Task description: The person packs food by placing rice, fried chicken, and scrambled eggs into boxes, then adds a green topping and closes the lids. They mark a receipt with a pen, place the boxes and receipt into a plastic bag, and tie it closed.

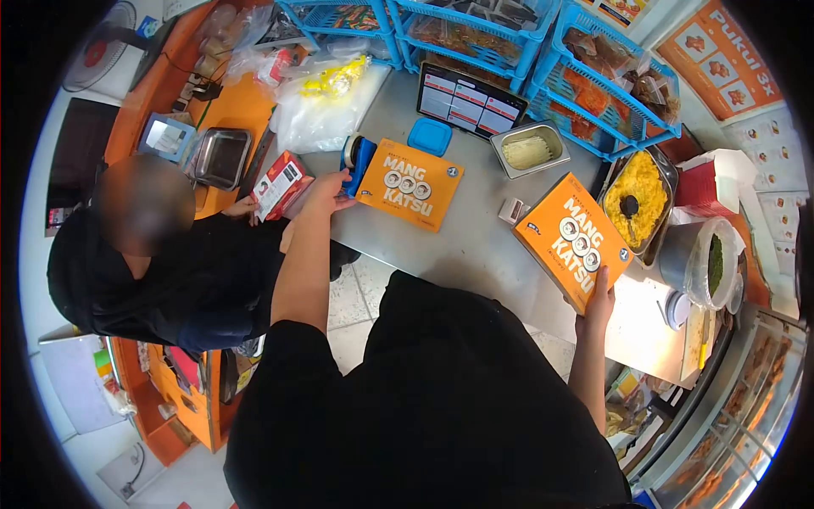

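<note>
My left hand (324,197) reaches to the left side of the counter, its fingers at the near end of a blue tape dispenser (363,161) and closed on it as far as I can see. Right beside the dispenser lies an orange food box (412,185) printed "MANG KATSU", flat on the metal counter. In my right hand (599,299) is a second orange food box (570,242) with the same print, gripped at its near right edge and tilted. My right fingers are partly hidden under that box.
At left a person in black holds a red-and-white box (281,185) close to my left forearm. Behind stand a tablet (469,100), a blue lid (430,136) and blue basket racks (585,85). A metal tub (532,148) and a tray of yellow food (640,199) sit to the right.
</note>
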Motion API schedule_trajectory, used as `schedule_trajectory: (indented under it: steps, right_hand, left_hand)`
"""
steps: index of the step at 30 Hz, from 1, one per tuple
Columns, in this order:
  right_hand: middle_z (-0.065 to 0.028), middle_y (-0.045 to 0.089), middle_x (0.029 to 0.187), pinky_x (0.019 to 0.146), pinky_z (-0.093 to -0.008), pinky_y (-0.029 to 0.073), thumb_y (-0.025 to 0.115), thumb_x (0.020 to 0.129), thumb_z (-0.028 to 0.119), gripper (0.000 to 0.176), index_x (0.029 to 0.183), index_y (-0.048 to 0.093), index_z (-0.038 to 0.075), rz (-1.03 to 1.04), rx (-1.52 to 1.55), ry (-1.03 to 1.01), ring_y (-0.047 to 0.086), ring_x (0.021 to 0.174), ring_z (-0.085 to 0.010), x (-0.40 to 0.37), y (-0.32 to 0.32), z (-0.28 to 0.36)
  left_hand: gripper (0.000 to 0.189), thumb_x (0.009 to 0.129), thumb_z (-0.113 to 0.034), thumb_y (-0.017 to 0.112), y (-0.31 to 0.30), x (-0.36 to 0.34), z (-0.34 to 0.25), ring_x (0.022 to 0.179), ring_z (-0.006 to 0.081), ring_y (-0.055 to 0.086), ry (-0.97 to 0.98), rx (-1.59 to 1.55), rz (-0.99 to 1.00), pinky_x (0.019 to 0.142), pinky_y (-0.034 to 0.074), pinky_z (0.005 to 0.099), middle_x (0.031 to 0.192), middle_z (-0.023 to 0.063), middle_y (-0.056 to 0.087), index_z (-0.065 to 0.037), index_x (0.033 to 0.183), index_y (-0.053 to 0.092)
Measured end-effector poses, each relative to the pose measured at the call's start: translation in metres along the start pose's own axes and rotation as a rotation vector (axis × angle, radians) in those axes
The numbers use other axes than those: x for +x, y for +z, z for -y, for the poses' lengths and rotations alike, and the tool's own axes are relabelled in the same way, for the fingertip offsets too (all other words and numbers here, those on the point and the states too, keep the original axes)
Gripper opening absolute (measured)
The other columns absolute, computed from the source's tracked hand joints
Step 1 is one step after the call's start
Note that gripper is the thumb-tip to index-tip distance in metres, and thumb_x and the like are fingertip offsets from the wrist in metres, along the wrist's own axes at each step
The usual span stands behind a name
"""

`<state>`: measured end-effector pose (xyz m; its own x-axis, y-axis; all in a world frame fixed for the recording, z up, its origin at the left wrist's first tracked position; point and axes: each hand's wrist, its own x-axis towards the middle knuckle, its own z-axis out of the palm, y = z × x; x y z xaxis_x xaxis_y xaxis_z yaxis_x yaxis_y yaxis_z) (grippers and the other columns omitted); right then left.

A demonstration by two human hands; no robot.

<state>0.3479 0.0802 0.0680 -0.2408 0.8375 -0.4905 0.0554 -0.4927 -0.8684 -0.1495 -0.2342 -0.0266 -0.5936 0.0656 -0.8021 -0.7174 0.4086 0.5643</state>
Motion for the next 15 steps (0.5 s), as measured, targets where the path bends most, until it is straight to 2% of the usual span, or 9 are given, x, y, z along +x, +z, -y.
schedule_trajectory:
  steps: [2,4,5,6,8,9,13,15]
  right_hand:
    - [-0.0124,0.068,0.104,0.053,-0.036,0.059,0.058,0.101,0.044,0.054,0.132,0.048,0.001,0.0,-0.02,-0.005,0.071,0.077,-0.0221,0.0,0.0,0.001]
    - [-0.0115,0.069,0.106,0.054,-0.0351,0.059,0.056,0.102,0.044,0.053,0.133,0.048,0.002,0.002,-0.007,-0.031,0.072,0.078,-0.021,-0.003,0.003,0.002]
    - [-0.0108,0.069,0.107,0.055,-0.0345,0.059,0.055,0.103,0.044,0.051,0.133,0.049,0.002,0.011,0.006,-0.034,0.072,0.079,-0.0201,0.0,-0.001,-0.002]
    - [-0.0109,0.069,0.107,0.056,-0.0339,0.059,0.054,0.103,0.044,0.051,0.133,0.049,0.003,0.046,0.001,-0.022,0.072,0.08,-0.0201,-0.007,0.002,0.001]
    - [-0.0109,0.069,0.108,0.056,-0.0336,0.059,0.053,0.103,0.044,0.051,0.133,0.049,0.003,0.075,0.013,-0.004,0.072,0.08,-0.0203,-0.012,0.003,0.003]
    - [-0.0109,0.069,0.108,0.056,-0.0336,0.059,0.053,0.103,0.044,0.051,0.133,0.049,0.003,0.077,0.01,-0.002,0.072,0.08,-0.0203,-0.014,0.004,0.002]
    - [-0.013,0.067,0.109,0.055,-0.0358,0.059,0.054,0.103,0.044,0.055,0.137,0.045,0.002,0.031,-0.014,0.028,0.071,0.081,-0.0221,-0.017,0.003,0.0]
    - [-0.0126,0.067,0.108,0.054,-0.0355,0.058,0.054,0.103,0.044,0.055,0.137,0.045,0.003,0.025,-0.023,0.029,0.071,0.081,-0.0218,-0.017,0.003,0.001]
  left_hand:
    - [0.023,0.096,-0.026,0.066,-0.001,-0.002,0.007,0.103,0.0314,0.058,-0.017,-0.105,-0.022,0.083,0.061,0.0495,0.109,0.0122,0.056,-0.006,0.106,0.062]
    - [0.015,0.094,-0.015,0.065,-0.006,-0.012,0.024,0.1,0.0288,0.059,0.243,-0.334,0.006,0.085,0.061,0.0495,0.102,0.0114,0.057,-0.004,0.104,0.061]
    - [0.011,0.092,-0.007,0.063,-0.009,-0.014,0.032,0.098,0.0261,0.06,0.248,-0.418,-0.025,0.09,0.06,0.0477,0.097,0.011,0.058,-0.001,0.101,0.059]
    - [0.011,0.092,-0.007,0.063,-0.015,-0.009,0.048,0.098,0.0261,0.06,0.244,-0.421,-0.048,0.09,0.06,0.0477,0.097,0.011,0.058,-0.001,0.101,0.059]
    - [0.01,0.092,-0.006,0.062,-0.017,0.005,0.078,0.098,0.0258,0.06,0.342,-0.765,0.075,0.094,0.059,0.0455,0.097,0.0114,0.058,0.0,0.098,0.057]
    - [0.008,0.093,-0.005,0.062,-0.006,-0.023,0.073,0.102,0.0256,0.063,0.326,-0.813,0.069,0.098,0.057,0.0443,0.095,0.0105,0.059,0.001,0.095,0.056]
    - [0.007,0.097,-0.006,0.059,0.011,-0.009,0.099,0.104,0.0265,0.065,0.383,-0.803,0.022,0.095,0.059,0.0449,0.093,0.01,0.06,0.0,0.095,0.056]
    - [0.008,0.099,-0.005,0.056,0.021,-0.005,0.104,0.097,0.0281,0.07,0.419,-0.69,-0.055,0.09,0.061,0.0465,0.094,0.0108,0.062,0.003,0.101,0.057]
